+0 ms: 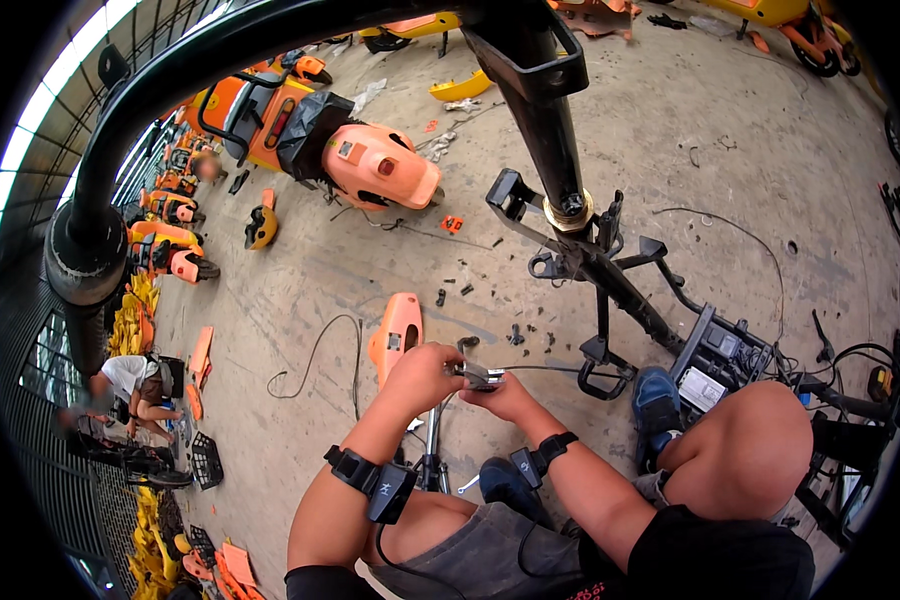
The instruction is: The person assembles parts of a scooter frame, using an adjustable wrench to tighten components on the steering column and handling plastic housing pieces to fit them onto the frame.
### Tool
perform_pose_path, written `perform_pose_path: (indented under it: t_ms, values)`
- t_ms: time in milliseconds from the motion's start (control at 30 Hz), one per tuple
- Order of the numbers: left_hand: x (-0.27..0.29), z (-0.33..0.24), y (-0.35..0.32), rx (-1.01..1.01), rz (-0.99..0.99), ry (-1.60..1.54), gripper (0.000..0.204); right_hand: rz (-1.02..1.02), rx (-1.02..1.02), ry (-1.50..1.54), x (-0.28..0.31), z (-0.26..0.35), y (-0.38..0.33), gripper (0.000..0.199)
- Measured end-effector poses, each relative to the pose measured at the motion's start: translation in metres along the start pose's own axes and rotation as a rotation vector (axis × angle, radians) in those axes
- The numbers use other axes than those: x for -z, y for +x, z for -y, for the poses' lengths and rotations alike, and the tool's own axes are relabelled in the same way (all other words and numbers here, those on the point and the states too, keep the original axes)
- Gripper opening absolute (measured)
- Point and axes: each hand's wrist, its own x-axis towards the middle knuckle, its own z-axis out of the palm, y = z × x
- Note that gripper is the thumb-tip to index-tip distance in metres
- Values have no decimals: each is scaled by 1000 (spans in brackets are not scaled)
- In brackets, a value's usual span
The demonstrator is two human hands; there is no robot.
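My left hand (422, 375) and my right hand (502, 397) meet over a small grey metal part with a black cable (480, 376), which both hands grip from either side. A thin metal rod (431, 440) stands below it between my knees. A black scooter frame (610, 275) lies on the concrete floor just to the right, its steering column (540, 110) rising toward the top of the view. Black bands sit on both wrists.
An orange body panel (395, 335) lies just beyond my left hand. A larger orange scooter body (370, 160) sits further back. Loose cables and small parts litter the floor. Another person (130, 390) crouches at far left beside stacked yellow and orange panels (135, 320).
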Motion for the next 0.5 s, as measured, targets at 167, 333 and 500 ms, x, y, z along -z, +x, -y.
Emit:
perform_pose_path:
  t_ms: [167,333,500]
  values:
    - [2,-3,-1,-29,-33,36,33,8,-3,7,1,5,-1,25]
    - [1,-5,0,-41,-33,25,33,-3,-26,19,2,5,-2,26]
    - [2,-8,0,-64,-51,-43,32,-33,-14,-3,5,1,1,30]
